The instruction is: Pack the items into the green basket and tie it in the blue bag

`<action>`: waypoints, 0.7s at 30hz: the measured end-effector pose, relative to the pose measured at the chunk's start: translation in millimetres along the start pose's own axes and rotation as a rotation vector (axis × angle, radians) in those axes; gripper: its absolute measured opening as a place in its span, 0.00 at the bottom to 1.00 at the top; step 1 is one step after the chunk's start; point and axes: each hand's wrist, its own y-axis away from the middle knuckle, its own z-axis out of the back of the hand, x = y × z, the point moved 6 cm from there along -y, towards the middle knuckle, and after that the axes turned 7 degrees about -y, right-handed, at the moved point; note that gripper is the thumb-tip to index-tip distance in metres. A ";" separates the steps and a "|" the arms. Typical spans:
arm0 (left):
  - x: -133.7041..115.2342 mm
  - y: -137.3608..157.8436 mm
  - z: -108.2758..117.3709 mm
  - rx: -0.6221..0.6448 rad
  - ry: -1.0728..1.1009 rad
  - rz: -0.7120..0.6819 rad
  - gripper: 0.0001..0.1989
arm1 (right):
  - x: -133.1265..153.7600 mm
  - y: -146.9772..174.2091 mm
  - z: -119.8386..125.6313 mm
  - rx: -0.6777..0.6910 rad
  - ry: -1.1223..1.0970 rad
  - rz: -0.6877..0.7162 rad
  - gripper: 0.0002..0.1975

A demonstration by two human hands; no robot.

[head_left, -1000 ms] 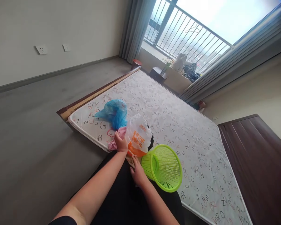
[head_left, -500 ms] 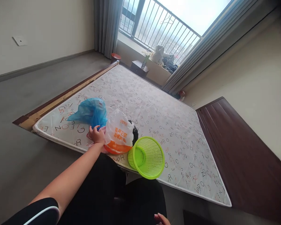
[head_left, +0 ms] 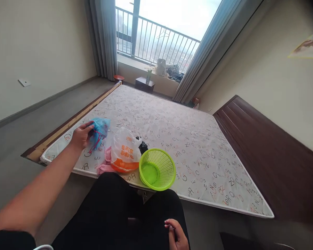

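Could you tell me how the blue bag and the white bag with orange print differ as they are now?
The blue bag is see-through and bunched in the left hand; the white bag is opaque, orange-printed, and no hand touches it. The blue bag looks smaller and scrunched; the white one stands puffed up beside the green basket. Both are thin plastic bags at the near edge of the mattress.

My right hand (head_left: 177,236) is cut by the frame's bottom edge. My left hand (head_left: 81,136) covers part of the blue bag (head_left: 100,129). The white bag (head_left: 125,154) hides most of a black bag (head_left: 142,146). Windowsill items are too small to identify.
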 end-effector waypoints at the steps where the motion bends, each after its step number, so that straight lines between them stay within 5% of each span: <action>1: -20.9 14.7 0.6 0.035 0.087 -0.032 0.26 | 12.4 -8.7 -9.2 0.073 -0.027 0.029 0.15; 6: -96.3 131.9 -1.7 0.242 -0.008 -0.030 0.38 | 133.1 -51.0 -66.5 0.335 -0.161 0.263 0.12; 9: -112.2 210.9 -21.3 0.415 -0.196 0.020 0.43 | 221.8 -61.8 -92.2 0.409 -0.235 0.421 0.11; 12: -116.2 273.5 -51.9 0.577 -0.341 -0.020 0.37 | 281.2 -61.9 -105.5 0.480 -0.270 0.487 0.17; 16: -112.6 313.8 -81.9 0.642 -0.340 -0.077 0.33 | 290.3 -61.3 -97.1 0.465 -0.226 0.320 0.13; 21: -96.8 337.1 -99.8 0.831 -0.182 0.064 0.37 | 270.0 -45.5 -61.9 0.541 -0.147 0.187 0.04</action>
